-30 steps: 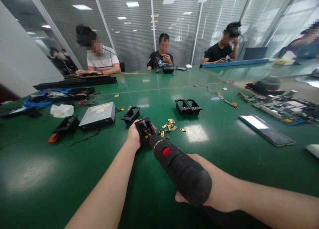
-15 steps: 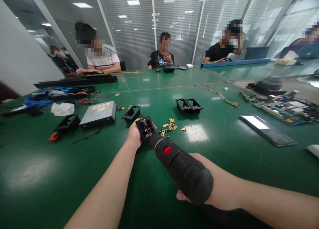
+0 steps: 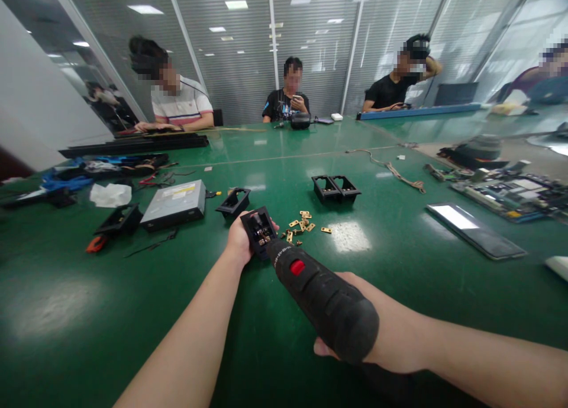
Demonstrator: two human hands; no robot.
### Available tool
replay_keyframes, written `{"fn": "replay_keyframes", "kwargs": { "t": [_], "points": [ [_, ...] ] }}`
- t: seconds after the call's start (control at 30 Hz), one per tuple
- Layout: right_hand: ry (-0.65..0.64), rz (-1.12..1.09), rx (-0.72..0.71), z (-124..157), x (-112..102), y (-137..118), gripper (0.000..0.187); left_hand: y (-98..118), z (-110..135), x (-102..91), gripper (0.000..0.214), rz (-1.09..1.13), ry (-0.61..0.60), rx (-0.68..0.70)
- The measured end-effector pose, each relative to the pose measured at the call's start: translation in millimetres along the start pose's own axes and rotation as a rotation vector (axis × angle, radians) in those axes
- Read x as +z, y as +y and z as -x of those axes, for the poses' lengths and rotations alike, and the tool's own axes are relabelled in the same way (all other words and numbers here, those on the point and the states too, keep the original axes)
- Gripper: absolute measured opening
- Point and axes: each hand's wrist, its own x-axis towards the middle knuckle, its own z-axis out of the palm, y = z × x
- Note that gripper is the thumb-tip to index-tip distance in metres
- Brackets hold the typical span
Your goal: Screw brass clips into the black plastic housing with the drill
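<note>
Near the middle of the surface, the left grip clasps a black housing; the right grip wraps the electric screwdriver, its tip seemingly inside. Loose brass plates (and other housings beside) suggest much remains.

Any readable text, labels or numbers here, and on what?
Nothing is legible.
White lettering on the black electric screwdriver in the right hand: too small.
Label on the grey metal disc drive: blurred.
Blue print on a seated person's black T-shirt: unreadable.
Black plastic housing in the left hand: no visible marking.
</note>
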Motion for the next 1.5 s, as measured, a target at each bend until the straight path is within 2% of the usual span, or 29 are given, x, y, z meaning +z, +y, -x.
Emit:
{"fn": "replay_keyframes", "kwargs": {
  "t": [0.13,0.77,0.93,1.3,1.5],
  "points": [
    [-0.001,-0.002,-0.005,-0.5,0.0,-0.2,0.038,1.1,2.4,2.4,0.035,-0.001,0.006,-0.007],
    [0.011,-0.025,0.010,0.6,-0.1,-3.6,0.037,-0.6,1.0,-0.3,0.034,-0.020,0.001,0.004],
    [0.021,-0.017,0.019,0.5,0.5,-3.2,0.026,-1.7,-0.2,-1.2,0.034,-0.051,-0.017,0.031],
    [0.013,0.004,-0.012,1.6,0.2,-0.2,0.018,-1.0,0.5,-0.1,0.032,-0.033,-0.011,0.024],
    [0.026,0.022,0.002,1.0,0.0,-0.7,0.030,-0.9,1.0,1.1,0.033,-0.036,-0.003,0.018]
  ]
}}
